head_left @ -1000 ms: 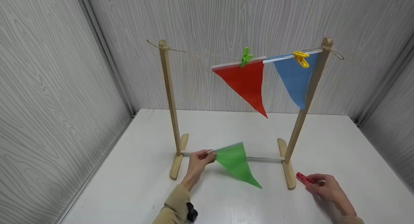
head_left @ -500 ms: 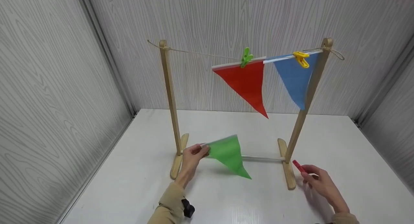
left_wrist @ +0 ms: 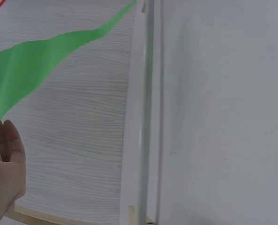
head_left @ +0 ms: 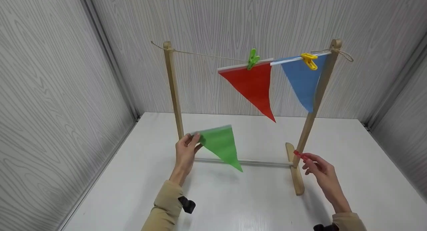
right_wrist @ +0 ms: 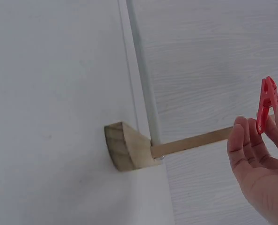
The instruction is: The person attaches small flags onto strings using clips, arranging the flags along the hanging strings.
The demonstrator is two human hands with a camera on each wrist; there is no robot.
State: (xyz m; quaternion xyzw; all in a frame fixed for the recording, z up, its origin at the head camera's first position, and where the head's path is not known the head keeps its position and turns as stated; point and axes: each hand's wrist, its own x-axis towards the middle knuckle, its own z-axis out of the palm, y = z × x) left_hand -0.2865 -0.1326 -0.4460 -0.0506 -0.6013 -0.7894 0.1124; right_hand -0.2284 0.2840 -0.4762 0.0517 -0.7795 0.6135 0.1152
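Note:
A green triangular pennant (head_left: pixel 222 144) with a pale top edge is pinched at its left corner by my left hand (head_left: pixel 185 154); its tip hangs down to the right, above the table. In the left wrist view the pennant (left_wrist: pixel 26 70) stretches away from the fingertips. Between thumb and fingers my right hand (head_left: pixel 323 174) holds a red clothespin (head_left: pixel 301 155), in front of the right post's foot. The right wrist view shows that clothespin (right_wrist: pixel 266 104) upright. On the string (head_left: pixel 206 55) hang a red pennant (head_left: pixel 253 86) under a green clothespin (head_left: pixel 252 59) and a blue pennant (head_left: pixel 305 82) under a yellow clothespin (head_left: pixel 309 61).
Two wooden posts, left (head_left: pixel 173 91) and right (head_left: pixel 313 121), carry the string. A pale bar (head_left: pixel 263 162) joins them low down. The right post stands on a wooden foot (head_left: pixel 298 184). Grey wood-grain panels (head_left: pixel 200 17) enclose the white table (head_left: pixel 253 204).
My left hand has lifted the green pennant up and to the left. My right hand has raised the red clothespin and shifted it left. The hanging pennants stay put.

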